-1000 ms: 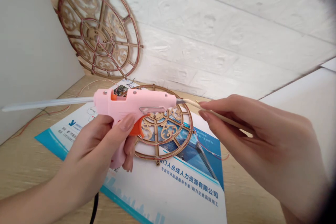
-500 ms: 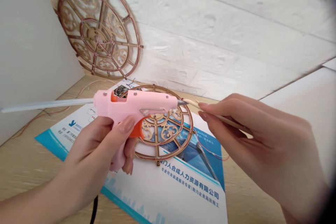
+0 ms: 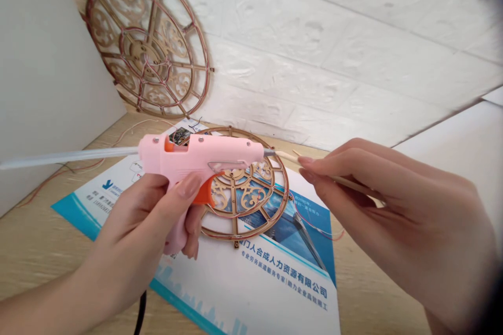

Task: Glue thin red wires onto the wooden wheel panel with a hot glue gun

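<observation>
My left hand (image 3: 145,225) is wrapped round the handle of a pink glue gun (image 3: 204,152) with an orange trigger; its nozzle points right. A long translucent glue stick (image 3: 70,157) sticks out of its rear. My right hand (image 3: 393,209) pinches a thin pale wooden stick (image 3: 288,156), whose tip is at the metal nozzle. Below the gun, a round brown openwork frame (image 3: 234,235) with scroll patterns lies on a blue and white printed sheet (image 3: 291,314), partly hidden by the gun and my left hand.
A larger round openwork frame (image 3: 151,21) with reddish wires leans on the white brick-patterned wall (image 3: 314,52). Thin wires (image 3: 118,138) run over the wooden table (image 3: 35,256) at left. A black cord (image 3: 140,314) hangs below my left wrist. White panels stand at both sides.
The glue gun has shifted very slightly left. My right hand and the wooden stick have moved a little to the right and tilted slightly.
</observation>
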Tool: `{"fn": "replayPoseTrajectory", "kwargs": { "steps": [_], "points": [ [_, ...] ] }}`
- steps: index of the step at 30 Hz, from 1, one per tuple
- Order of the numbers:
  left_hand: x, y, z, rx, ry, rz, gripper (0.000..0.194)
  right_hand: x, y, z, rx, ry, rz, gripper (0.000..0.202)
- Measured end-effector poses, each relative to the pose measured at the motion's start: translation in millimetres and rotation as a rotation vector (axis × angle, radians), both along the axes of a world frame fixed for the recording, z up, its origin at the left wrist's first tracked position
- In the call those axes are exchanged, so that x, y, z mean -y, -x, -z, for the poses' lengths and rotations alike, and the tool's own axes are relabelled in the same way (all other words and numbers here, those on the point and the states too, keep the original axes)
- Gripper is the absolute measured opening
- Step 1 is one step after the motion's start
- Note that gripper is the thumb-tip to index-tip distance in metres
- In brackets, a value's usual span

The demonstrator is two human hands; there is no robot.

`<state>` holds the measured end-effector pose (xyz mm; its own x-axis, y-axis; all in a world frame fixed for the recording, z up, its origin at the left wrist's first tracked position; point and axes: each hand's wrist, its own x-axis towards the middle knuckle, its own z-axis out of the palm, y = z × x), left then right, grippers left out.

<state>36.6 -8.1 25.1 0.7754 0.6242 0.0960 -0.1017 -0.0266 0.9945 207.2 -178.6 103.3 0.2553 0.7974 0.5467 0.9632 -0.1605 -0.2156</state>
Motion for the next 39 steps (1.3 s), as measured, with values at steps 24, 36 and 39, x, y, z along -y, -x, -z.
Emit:
{"fn": "replayPoseTrajectory", "kwargs": {
  "steps": [24, 36, 39],
  "points": [
    [1, 3, 4.6, 0.025, 0.018, -0.023, 0.058, -4, 3, 6.9, -0.167, -0.06, 0.022, 0.011],
    [-2, 3, 8.6, 0.06, -0.046, 0.001, 0.058, -6, 4, 11.4, -0.018, -0.108, 0.011, 0.011],
    [-1, 4, 8.4, 0.059, -0.05, -0.006, 0.058, -5, 4, 11.3, -0.011, -0.098, 0.002, 0.012]
  ]
}}
